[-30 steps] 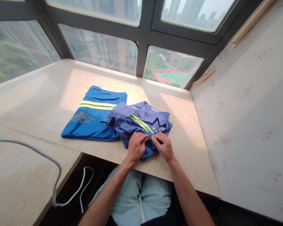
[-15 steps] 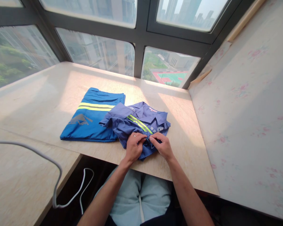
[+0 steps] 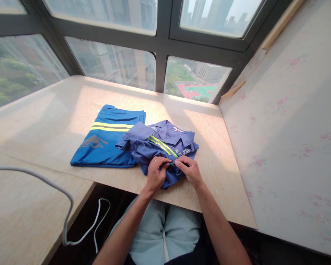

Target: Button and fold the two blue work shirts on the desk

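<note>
A crumpled blue-purple work shirt (image 3: 140,141) with a collar, yellow-green reflective stripes and white printing lies on the table in front of me. My left hand (image 3: 156,172) pinches a bit of its cloth near the lower front, thumb against forefinger. Just beside it, my right hand (image 3: 190,170) pinches the same bunched area, the fingertips of both hands almost meeting. What exactly lies between the fingertips is too small to make out. Partly under the shirt's left side rests a folded brighter-blue garment (image 3: 113,147) with a reflective stripe and a grey logo.
The pale table (image 3: 223,191) runs up to grey-framed windows (image 3: 160,73). On the right stands a wall (image 3: 287,147) with floral paper. A white cable (image 3: 44,178) loops over the left table section and down into the gap before my legs (image 3: 165,228).
Both hands stay at the same spot on the shirt, with only slight finger movement at the pinched cloth. The view has shifted a little.
</note>
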Available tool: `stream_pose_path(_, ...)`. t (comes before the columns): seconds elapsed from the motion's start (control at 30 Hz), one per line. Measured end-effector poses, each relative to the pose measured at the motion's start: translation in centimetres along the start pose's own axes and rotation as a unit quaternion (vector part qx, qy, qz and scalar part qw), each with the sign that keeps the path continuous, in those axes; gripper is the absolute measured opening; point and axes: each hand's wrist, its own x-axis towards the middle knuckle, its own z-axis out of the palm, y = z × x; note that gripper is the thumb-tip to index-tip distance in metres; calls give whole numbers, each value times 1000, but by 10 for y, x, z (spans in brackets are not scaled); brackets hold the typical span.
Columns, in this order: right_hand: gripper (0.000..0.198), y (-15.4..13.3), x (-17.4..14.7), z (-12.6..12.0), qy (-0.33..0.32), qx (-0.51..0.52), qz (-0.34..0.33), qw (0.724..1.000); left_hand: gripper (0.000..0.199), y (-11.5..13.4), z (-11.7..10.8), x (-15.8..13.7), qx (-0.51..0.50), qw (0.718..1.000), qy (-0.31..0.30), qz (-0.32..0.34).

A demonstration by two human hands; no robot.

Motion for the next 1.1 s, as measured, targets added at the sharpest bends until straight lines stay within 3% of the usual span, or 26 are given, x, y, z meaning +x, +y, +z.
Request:
stream_pose_path(0.43, 22, -1, 1, 1, -4, -1, 11, 1000, 13, -1, -1, 0, -27, 999, 0, -18)
stream_pose_path(0.83, 22, 0, 0, 3, 4, -19, -24, 1000, 13, 4, -4, 1, -22, 1000, -19, -9)
stream_pose_path(1.1, 20, -1, -2, 2, 3, -17, -57, 998, 20, 10, 1, 0, 43, 999, 4, 0)
